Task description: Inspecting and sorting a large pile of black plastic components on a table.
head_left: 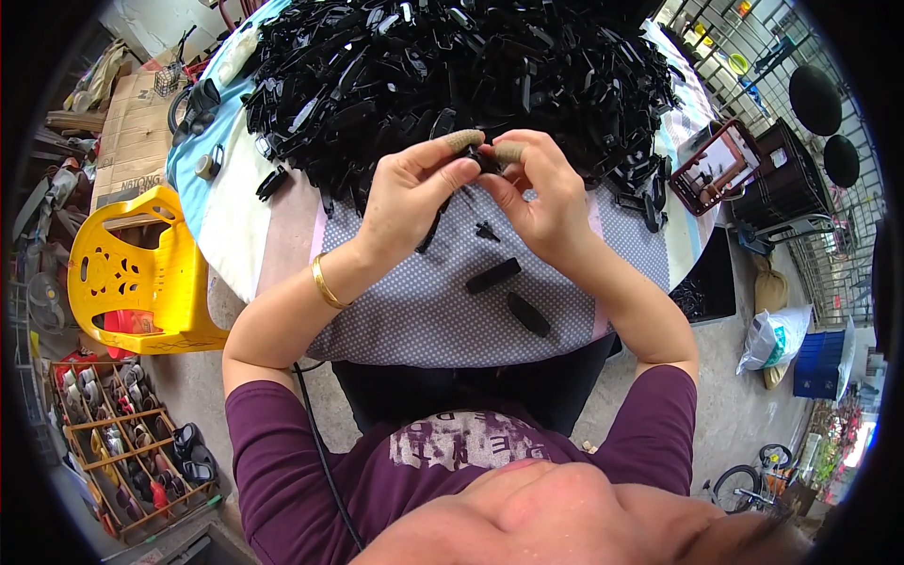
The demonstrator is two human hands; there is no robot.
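Head camera is looking down at both hands, which are meeting above a table covered with a dotted grey cloth [424, 311]. The left hand [410, 193] and the right hand [537, 193] are pinching one small black plastic part [485, 160] between them, fingers closed tight on it. A brownish finger cover [463, 141] is sitting on a left fingertip, and another one is on the right hand. The part is mostly hidden by the fingers, so its shape is hard to tell; it is probably the same kind as the pieces in the big black pile [461, 75] just behind the hands. Two loose black pieces [492, 275] are lying on the cloth near the wrists, with a tiny one above them. A gold bangle [325, 281] is circling the left wrist. A yellow plastic chair [141, 273] is standing left of the table.
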